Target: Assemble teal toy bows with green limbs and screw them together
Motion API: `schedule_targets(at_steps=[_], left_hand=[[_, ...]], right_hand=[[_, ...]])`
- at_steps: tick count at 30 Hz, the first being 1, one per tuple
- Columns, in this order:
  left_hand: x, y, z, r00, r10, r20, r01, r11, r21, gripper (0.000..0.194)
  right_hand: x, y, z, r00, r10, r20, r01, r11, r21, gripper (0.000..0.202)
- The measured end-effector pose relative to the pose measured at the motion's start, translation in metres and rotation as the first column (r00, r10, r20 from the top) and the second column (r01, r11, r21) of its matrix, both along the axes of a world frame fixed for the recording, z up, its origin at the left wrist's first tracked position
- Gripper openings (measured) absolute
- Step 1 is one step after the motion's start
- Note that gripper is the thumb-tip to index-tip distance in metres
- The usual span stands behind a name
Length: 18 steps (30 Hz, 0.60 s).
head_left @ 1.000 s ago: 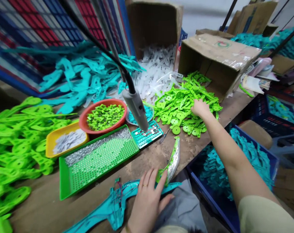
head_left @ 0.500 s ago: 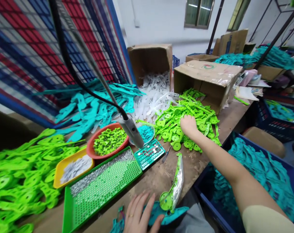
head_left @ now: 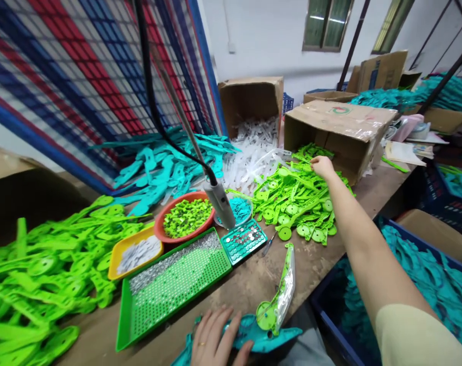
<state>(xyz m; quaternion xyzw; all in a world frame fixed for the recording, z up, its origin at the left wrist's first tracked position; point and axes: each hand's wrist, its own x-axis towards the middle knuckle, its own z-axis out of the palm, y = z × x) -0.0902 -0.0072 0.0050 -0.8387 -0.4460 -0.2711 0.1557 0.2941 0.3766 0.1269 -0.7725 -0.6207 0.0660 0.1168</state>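
My left hand lies with fingers outstretched across a teal plastic part at the table's near edge. Touching that part is a bright green plastic piece with a round disc end, and a clear, shiny piece lies along its arm. My right hand reaches to the far side of a heap of green plastic parts. Its fingers are pinched together at the heap's top; what they hold, if anything, is hidden.
A green perforated tray, a yellow tray, a red bowl and a small teal tray line the middle. A lamp hangs above. Cardboard boxes stand behind; a blue crate is at right.
My right hand has moved from the middle of the green heap toward its far side. My left hand stays on the teal part. The camera view has shifted slightly left.
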Motion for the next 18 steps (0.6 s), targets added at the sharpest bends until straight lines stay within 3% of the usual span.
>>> schedule_targets(at_steps=[5, 12, 14, 18], left_hand=[[0.018, -0.006, 0.006, 0.993, 0.013, 0.12, -0.009, 0.999, -0.035, 0.026], [0.017, -0.013, 0.017, 0.998, -0.024, 0.054, 0.027, 0.998, -0.048, 0.029], [0.013, -0.015, 0.02, 0.999, -0.018, 0.037, 0.02, 0.999, -0.044, 0.029], [0.018, -0.02, 0.027, 0.997, 0.016, 0.074, -0.012, 0.998, -0.064, 0.025]], right_hand=[[-0.009, -0.008, -0.004, 0.984, 0.176, 0.012, -0.176, 0.984, -0.001, 0.039], [-0.082, -0.04, -0.045, 0.87, 0.471, 0.142, -0.479, 0.878, 0.019, 0.047], [-0.097, -0.049, -0.053, 0.84, 0.509, 0.186, -0.516, 0.857, -0.015, 0.044], [-0.108, -0.062, -0.06, 0.839, 0.473, 0.268, -0.476, 0.877, -0.057, 0.042]])
